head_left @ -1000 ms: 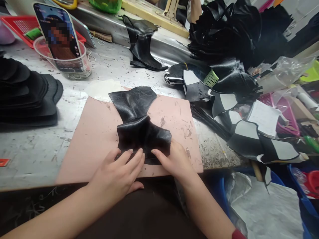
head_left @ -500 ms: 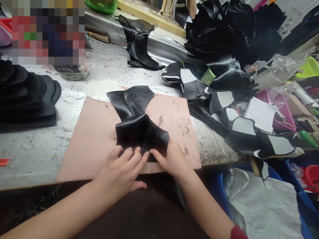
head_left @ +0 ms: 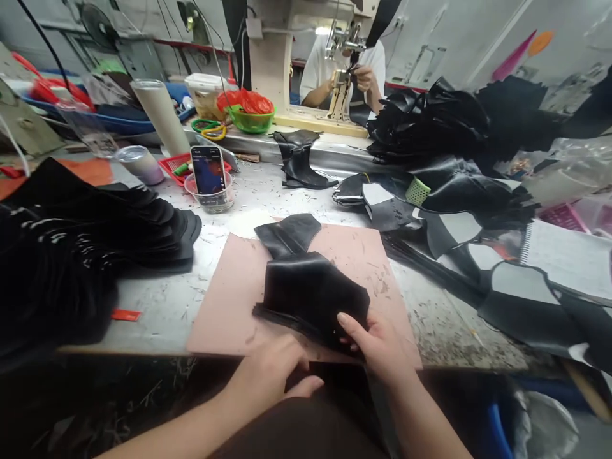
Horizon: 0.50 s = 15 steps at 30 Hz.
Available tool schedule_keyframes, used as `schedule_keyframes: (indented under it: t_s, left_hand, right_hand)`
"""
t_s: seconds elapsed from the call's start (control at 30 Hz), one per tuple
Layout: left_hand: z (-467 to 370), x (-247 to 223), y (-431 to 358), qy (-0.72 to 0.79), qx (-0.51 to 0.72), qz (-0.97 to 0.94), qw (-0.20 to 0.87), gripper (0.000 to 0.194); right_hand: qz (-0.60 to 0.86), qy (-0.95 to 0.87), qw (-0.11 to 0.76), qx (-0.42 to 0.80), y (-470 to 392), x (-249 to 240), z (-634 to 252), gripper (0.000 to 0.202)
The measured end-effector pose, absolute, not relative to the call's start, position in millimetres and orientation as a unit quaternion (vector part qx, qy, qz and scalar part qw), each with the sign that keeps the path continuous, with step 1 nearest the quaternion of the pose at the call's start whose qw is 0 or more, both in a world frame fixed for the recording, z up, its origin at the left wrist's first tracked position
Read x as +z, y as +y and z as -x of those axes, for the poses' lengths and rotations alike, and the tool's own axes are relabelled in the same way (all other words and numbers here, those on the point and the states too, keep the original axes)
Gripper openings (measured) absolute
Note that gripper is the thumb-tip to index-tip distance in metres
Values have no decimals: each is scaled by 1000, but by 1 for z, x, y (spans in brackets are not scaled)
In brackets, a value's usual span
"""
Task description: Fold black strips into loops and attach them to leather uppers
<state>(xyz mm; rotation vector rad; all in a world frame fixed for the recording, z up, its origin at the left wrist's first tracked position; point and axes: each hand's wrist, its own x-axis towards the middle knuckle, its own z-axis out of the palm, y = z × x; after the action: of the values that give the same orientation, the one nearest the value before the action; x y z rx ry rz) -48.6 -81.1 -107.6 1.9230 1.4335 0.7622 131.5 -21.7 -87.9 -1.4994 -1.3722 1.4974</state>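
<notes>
A black leather piece lies over the pink mat, its lower left edge layered and slightly raised. My right hand grips its right corner, thumb on top and fingers beneath. Below the piece, at the mat's front edge, my left hand has curled fingers; the thumb points right, and whatever the fingers may hold is hidden. Another black leather piece joins or touches the top of the first one, farther back on the mat.
Stacked black pieces stand left. A phone leans in a clear tub. Black and white cut pieces and a notebook lie right. Behind, a person's hand is at a sewing machine.
The view has tilted up and shifted left. My left hand has come off the leather toward the table edge and curled. My right hand now grips the leather's right corner.
</notes>
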Motion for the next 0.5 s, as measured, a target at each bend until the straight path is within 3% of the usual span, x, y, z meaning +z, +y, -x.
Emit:
schedule_keyframes:
  t_s: [0.07,0.13,0.27,0.5]
  left_hand:
    - [45,-102,-79,548,300,-549,556,28]
    - [40,-93,-74,531,359,-363,676,36]
    - [32,-81,-67,540,470,-225,661,30]
    - [30,-87,-67,616,457,-229,599,31]
  right_hand:
    - [545,-461,353,604,-30,-90,-127,38]
    - [523,-436,383,624,-38,-91,-120,37]
    - [492,-460,387,630,-45,-90,-110,33]
    - [497,-512,386,585,-42,-97,-113,31]
